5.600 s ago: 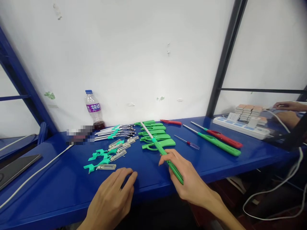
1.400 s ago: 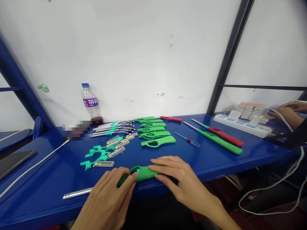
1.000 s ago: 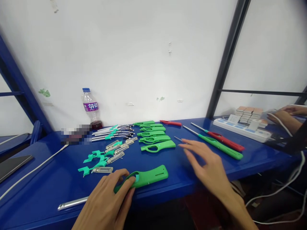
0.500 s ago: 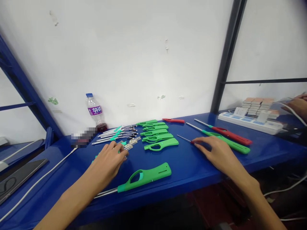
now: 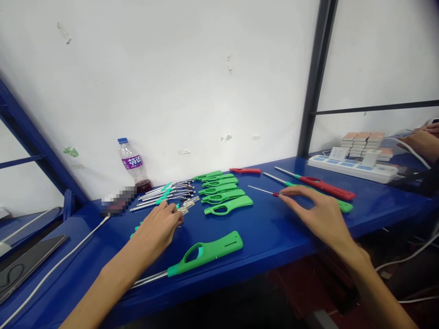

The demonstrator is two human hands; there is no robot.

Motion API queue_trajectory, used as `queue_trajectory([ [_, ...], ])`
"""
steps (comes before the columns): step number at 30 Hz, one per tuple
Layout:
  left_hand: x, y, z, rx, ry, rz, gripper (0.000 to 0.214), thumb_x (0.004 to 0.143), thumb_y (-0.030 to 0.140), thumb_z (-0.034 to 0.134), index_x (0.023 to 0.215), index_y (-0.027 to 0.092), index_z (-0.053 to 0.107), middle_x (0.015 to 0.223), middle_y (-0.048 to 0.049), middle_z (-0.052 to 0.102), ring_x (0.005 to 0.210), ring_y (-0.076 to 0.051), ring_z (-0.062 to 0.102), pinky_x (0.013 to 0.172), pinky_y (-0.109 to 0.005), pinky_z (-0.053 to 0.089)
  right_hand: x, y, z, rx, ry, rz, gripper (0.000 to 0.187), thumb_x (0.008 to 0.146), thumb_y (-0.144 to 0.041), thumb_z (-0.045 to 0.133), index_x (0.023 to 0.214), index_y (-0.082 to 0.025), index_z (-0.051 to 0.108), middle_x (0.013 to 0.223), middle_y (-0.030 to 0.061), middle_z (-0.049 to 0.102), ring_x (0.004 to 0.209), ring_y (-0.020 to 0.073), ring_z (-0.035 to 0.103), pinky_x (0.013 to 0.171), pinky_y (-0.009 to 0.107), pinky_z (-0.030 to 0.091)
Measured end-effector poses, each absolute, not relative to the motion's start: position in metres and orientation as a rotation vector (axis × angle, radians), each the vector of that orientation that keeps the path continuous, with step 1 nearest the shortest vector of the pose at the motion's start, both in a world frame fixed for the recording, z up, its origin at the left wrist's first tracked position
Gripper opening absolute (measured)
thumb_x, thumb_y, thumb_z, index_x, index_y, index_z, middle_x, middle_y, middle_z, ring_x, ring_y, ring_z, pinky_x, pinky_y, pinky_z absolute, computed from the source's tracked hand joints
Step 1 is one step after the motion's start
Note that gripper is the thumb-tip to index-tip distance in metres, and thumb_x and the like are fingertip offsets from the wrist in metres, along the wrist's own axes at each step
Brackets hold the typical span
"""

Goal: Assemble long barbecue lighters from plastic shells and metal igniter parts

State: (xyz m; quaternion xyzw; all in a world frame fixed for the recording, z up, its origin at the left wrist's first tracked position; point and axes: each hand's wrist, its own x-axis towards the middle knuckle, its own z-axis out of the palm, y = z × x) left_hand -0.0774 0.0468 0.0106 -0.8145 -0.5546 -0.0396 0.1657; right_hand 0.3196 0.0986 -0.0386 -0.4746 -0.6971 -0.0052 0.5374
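Note:
Between the thumb and fingertips of my right hand (image 5: 318,214) is a thin screwdriver (image 5: 276,194) with a short red handle, its metal shaft pointing left above the table. My left hand (image 5: 159,224) lies curled over small parts at the left; what its fingers hold, if anything, is hidden. Clear plastic pieces (image 5: 188,205) stick out just beyond its fingers, and turquoise parts (image 5: 136,227) show beside the wrist. In front lies a green long-necked lighter (image 5: 209,251), its metal tube partly behind my left forearm. Green lighter shells (image 5: 236,205) are lined up between my hands.
Metal lighter tubes with wires (image 5: 164,192) lie behind my left hand, near a drink bottle (image 5: 133,164). A red shell (image 5: 245,171) sits at the back. A red lighter (image 5: 325,186), a white power strip (image 5: 353,169) and another person's hand (image 5: 421,145) are at the right.
My right hand has raised the screwdriver off the table, its handle now higher. My left hand has stayed almost in place over the parts. The view has shifted slightly.

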Motion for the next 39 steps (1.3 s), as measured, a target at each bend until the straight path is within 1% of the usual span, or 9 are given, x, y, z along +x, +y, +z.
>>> queue_trajectory([
  [3,-0.081,0.043,0.012,-2.329,-1.609,-0.139,0.031,0.099,0.017,0.049,0.097,0.020,0.079,0.097,-0.0123,0.073,0.094,-0.031,0.063,0.081,-0.043,0.053,0.315,0.087,-0.021,-1.035,-1.562,-0.037,0.019,0.093,-0.044,0.072,0.094,-0.027,0.078,0.096,0.0025,0.081,0.095,0.0290,0.077,0.090,0.043,0.059],
  [7,-0.083,0.043,0.013,-2.344,-1.647,-0.096,0.025,0.095,0.013,0.055,0.096,0.020,0.079,0.098,-0.0109,0.074,0.096,-0.031,0.065,0.081,-0.042,0.053,0.303,0.073,0.026,-0.851,-1.474,-0.115,0.007,0.088,-0.031,0.080,0.090,-0.025,0.079,0.088,0.0010,0.079,0.084,0.0221,0.075,0.079,0.034,0.059],
  [9,-0.081,0.045,0.014,-2.343,-1.651,-0.072,0.026,0.096,0.012,0.052,0.092,0.019,0.078,0.097,-0.0112,0.073,0.093,-0.031,0.065,0.079,-0.041,0.053,0.298,0.069,0.052,-0.755,-1.465,-0.158,0.009,0.086,-0.026,0.083,0.093,-0.022,0.078,0.091,0.0015,0.080,0.085,0.0197,0.076,0.083,0.033,0.059],
  [13,-0.075,0.046,0.014,-2.319,-1.628,-0.064,0.026,0.096,0.011,0.050,0.089,0.018,0.074,0.094,-0.0115,0.071,0.090,-0.029,0.063,0.077,-0.040,0.051,0.288,0.063,0.084,-0.690,-1.502,-0.111,0.012,0.090,-0.024,0.080,0.099,-0.019,0.077,0.090,0.0010,0.079,0.086,0.0180,0.079,0.073,0.026,0.059],
  [15,-0.073,0.045,0.014,-2.301,-1.611,-0.086,0.025,0.097,0.013,0.049,0.089,0.017,0.073,0.093,-0.0117,0.070,0.090,-0.030,0.062,0.078,-0.041,0.051,0.284,0.061,0.087,-0.692,-1.516,-0.043,0.014,0.090,-0.025,0.080,0.103,-0.020,0.076,0.085,-0.0012,0.078,0.086,0.0185,0.080,0.070,0.026,0.059],
  [19,-0.069,0.040,0.016,-2.246,-1.587,-0.195,0.029,0.103,0.021,0.040,0.096,0.018,0.068,0.097,-0.0127,0.067,0.094,-0.032,0.061,0.082,-0.045,0.050,0.274,0.055,0.082,-0.583,-1.376,0.034,0.009,0.089,-0.024,0.081,0.095,-0.022,0.074,0.085,-0.0002,0.076,0.084,0.0223,0.080,0.067,0.032,0.060],
  [25,-0.045,0.027,0.018,-2.267,-1.518,-0.679,0.022,0.107,0.034,0.041,0.100,0.023,0.059,0.101,-0.0070,0.066,0.097,-0.028,0.063,0.082,-0.041,0.050,0.261,0.051,0.082,-0.526,-1.328,0.041,0.007,0.090,-0.024,0.082,0.092,-0.024,0.075,0.087,-0.0015,0.076,0.082,0.0190,0.076,0.073,0.033,0.060],
  [30,-0.030,0.019,0.016,-2.272,-1.447,-0.874,0.017,0.106,0.031,0.043,0.101,0.023,0.057,0.095,-0.0045,0.065,0.090,-0.025,0.062,0.077,-0.036,0.047,0.245,0.061,0.077,-0.536,-1.468,0.073,0.004,0.093,-0.027,0.079,0.090,-0.025,0.078,0.087,-0.0032,0.079,0.077,0.0149,0.074,0.071,0.028,0.059],
  [39,-0.019,0.007,0.024,-2.295,-1.433,-0.962,0.012,0.104,0.025,0.046,0.102,0.023,0.058,0.092,-0.0034,0.065,0.085,-0.022,0.062,0.074,-0.033,0.047,0.208,0.063,0.061,-0.499,-1.577,0.022,0.003,0.094,-0.027,0.077,0.092,-0.026,0.077,0.087,-0.0035,0.079,0.078,0.0158,0.072,0.077,0.032,0.059],
])
